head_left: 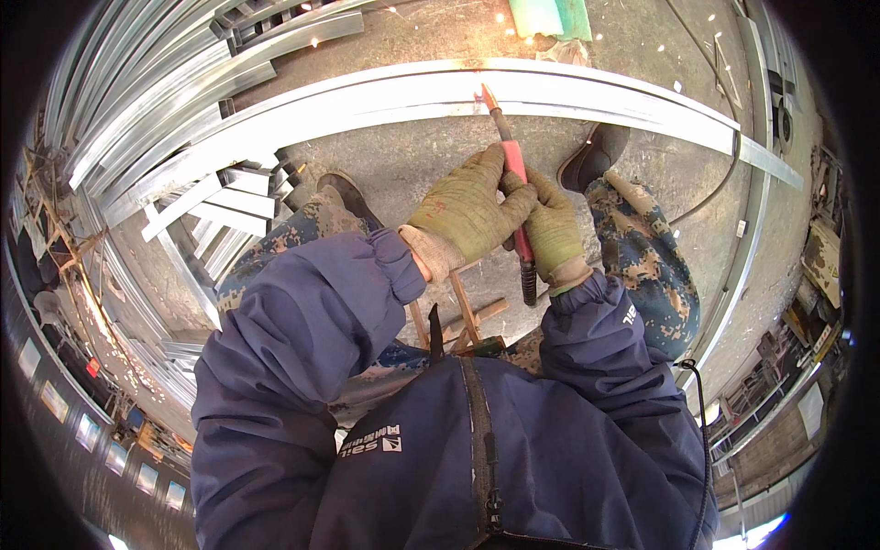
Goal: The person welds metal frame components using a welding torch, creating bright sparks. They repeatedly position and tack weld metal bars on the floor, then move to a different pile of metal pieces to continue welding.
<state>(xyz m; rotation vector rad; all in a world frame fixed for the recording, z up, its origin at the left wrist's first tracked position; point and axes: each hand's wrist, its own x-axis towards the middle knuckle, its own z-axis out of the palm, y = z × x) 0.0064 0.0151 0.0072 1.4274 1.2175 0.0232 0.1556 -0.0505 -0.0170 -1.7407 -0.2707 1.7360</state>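
Note:
A welding torch with a red handle points away from me, its orange-red nozzle at a long, bright metal profile. Small orange sparks scatter beyond the profile, and a bright glow shows along its far edge near the nozzle. Wrapped in a worn olive work glove, my left hand is closed round the torch handle from the left. My right hand, gloved alike, closes on the same handle from the right and lower down. The black ribbed cable end of the torch emerges below the hands. Whether the nozzle touches the metal is hard to tell.
Long metal profiles lie stacked at the left, with short cut pieces nearer me. A green sheet-like object lies beyond the profile. A dark cable runs at the right. My shoes and camouflage trousers flank a wooden frame.

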